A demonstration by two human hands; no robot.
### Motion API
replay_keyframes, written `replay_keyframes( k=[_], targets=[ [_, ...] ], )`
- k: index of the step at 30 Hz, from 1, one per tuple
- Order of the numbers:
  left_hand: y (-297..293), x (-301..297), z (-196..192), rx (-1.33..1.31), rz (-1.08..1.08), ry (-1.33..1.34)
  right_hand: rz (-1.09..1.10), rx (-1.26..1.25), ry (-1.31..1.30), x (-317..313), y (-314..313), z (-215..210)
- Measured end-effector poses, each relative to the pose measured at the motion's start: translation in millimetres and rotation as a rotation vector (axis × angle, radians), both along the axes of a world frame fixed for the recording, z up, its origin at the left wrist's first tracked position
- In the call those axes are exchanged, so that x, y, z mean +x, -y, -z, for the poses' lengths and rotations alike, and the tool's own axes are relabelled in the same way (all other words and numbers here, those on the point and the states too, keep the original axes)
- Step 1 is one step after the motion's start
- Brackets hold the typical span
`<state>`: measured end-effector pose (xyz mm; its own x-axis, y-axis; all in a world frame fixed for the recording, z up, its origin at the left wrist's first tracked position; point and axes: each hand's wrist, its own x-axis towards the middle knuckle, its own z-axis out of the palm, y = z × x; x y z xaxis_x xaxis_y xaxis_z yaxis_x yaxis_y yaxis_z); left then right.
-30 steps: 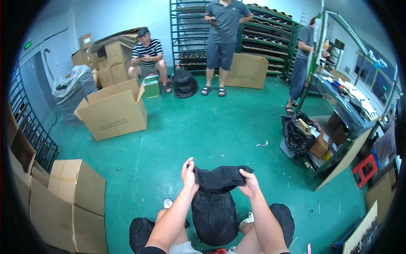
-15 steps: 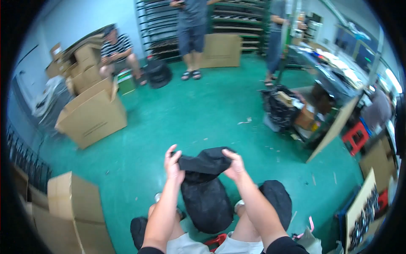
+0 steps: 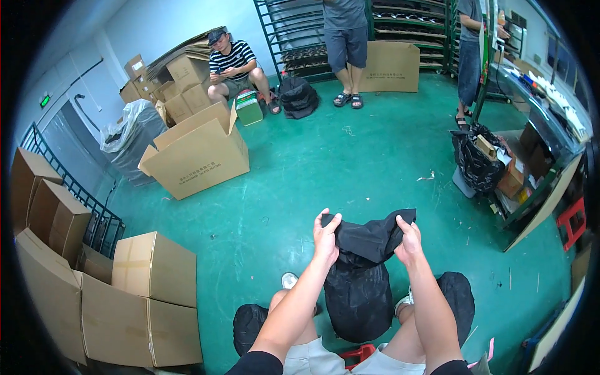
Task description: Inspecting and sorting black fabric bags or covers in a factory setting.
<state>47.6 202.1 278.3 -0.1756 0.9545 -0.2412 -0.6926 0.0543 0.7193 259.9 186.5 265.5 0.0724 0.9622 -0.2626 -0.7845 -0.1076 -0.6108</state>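
A piece of black cloth (image 3: 369,240) is stretched between my hands, out in front of my knees. My left hand (image 3: 326,240) grips its left end, thumb on top. At the other end my right hand (image 3: 409,239) pinches the raised corner. Just beneath the cloth, between my legs, is a rounded black fabric-covered bundle (image 3: 358,303). Whether the cloth is joined to this bundle, I cannot tell. Other black fabric-covered shapes lie beside my legs, one on the left (image 3: 250,328) and one on the right (image 3: 456,303).
Cardboard boxes (image 3: 153,269) are stacked at the left. An open carton (image 3: 203,159) stands farther off, near a seated person (image 3: 234,65) and a black bag (image 3: 299,97). Two people stand by the racks (image 3: 409,25). At right are a black rubbish bag (image 3: 478,159) and a workbench (image 3: 550,119).
The view has swung left, so the room appears farther right. Both hands still hold the black cloth, and its right corner now stands up higher.
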Motion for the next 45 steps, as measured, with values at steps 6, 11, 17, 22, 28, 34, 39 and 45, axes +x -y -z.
replay_keyframes(
  k=[6, 11, 17, 22, 28, 34, 39, 45],
  targets=[
    [-2, -1, 12, -0.130, 0.031, -0.125, 0.063, -0.017, 0.133, -2, 1, -2],
    [-20, -13, -18, -0.032, 0.025, -0.182, -0.079, 0.040, 0.038, -3, -30, 3],
    [-31, -33, -16, 0.360, 0.159, 0.193, -0.158, 0.335, -0.060, -23, -21, -31],
    [-29, -44, 45, -0.175, -0.047, -0.114, -0.278, -0.096, 0.252, -34, -13, 14],
    [3, -33, 132, -0.420, -0.020, -0.464, -0.357, -0.429, 0.558, -12, 13, 105],
    [79, -17, 180, -0.568, -0.038, -0.575, -0.359, -0.603, 0.754, -14, 68, 128],
    [150, -27, 232, -0.645, -0.098, -0.571, -0.321, -0.733, 0.783, -33, 118, 174],
    [225, 6, 236, -0.775, 0.203, -0.534, -0.155, -0.922, 0.827, -1, 200, 257]
  ],
)
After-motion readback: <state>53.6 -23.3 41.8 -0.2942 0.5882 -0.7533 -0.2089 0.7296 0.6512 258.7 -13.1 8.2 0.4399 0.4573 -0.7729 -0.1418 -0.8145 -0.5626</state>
